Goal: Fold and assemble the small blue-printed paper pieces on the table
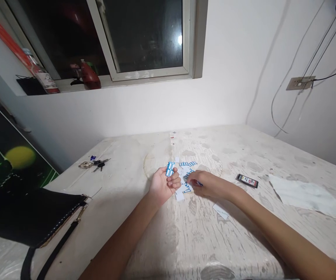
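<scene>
My left hand holds up a small blue-and-white paper cutout between thumb and fingers. Just right of it, my right hand reaches down to a cluster of blue-outlined paper pieces, its fingers curled together. What those fingers pinch, if anything, is too small to make out. Behind them lies a strip of blue-edged pieces. A plain white paper slip rests below the left hand, and another white slip lies under my right forearm.
On the right are a narrow black labelled packet and a white sheet. Keys lie at the left, with a black bag and its strap nearer me. Bottles stand on the window sill. Cables hang on the right wall.
</scene>
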The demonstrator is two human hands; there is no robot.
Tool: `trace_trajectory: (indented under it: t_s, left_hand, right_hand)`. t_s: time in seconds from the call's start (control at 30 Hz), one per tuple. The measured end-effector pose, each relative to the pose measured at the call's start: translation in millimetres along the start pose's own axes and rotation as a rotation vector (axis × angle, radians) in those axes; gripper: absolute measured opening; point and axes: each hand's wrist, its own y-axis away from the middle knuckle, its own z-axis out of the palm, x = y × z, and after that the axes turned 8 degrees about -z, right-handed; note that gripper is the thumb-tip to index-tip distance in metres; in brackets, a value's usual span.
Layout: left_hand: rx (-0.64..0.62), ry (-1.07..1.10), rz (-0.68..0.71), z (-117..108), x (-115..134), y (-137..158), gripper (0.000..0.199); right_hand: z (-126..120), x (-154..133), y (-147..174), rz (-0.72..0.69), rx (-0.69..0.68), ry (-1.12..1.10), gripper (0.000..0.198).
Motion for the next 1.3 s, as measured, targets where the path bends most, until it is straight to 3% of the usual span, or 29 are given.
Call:
trace_trajectory:
  t_s: [0.37, 0.8, 1.07, 1.3]
  left_hand:
    - [-0.067, -0.024, -0.007, -5, -2, -2, 0.028]
    - [-0.031, -0.036, 0.005, -5, -4, -1, 0.027]
    - [-0.050, -0.041, 0.008, -6, -5, -2, 0.027]
    - [-0.022, -0.067, -0.010, -5, -4, -2, 0.026]
  right_hand:
    - [0, 1, 1, 0.035, -0.015, -0.090, 0.036]
    - [-3, -2, 0, 0.041, -0.054, -0.058, 0.031]
    - [-8, -3, 1, -0.058, 0.035, 0.044, 0.034]
    - [-17, 0, 2, -0.048, 0.129, -0.064, 0.040]
